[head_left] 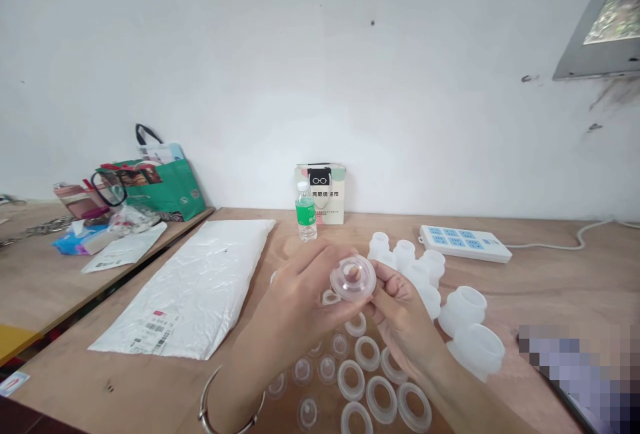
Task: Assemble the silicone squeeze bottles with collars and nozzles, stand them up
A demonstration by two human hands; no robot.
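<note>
My left hand (295,294), a metal bangle at its wrist, is closed round a clear, round domed plastic piece (356,279). The piece has a wide rim and is held up above the table. My right hand (403,307) pinches its right edge, the fingers partly hidden behind it. On the table below lie several translucent rings (382,399) and several small clear domed pieces (303,371). Right of my right hand stand several translucent, stepped, cup-like plastic pieces (463,309), some of them behind the hand.
A white padded mailer (190,287) lies on the left. At the back stand a water bottle (306,213) and a paper bag (333,201). A power strip (465,244) lies at the back right, a pixelated flat object (575,374) at the front right. A green bag (165,191) stands far left.
</note>
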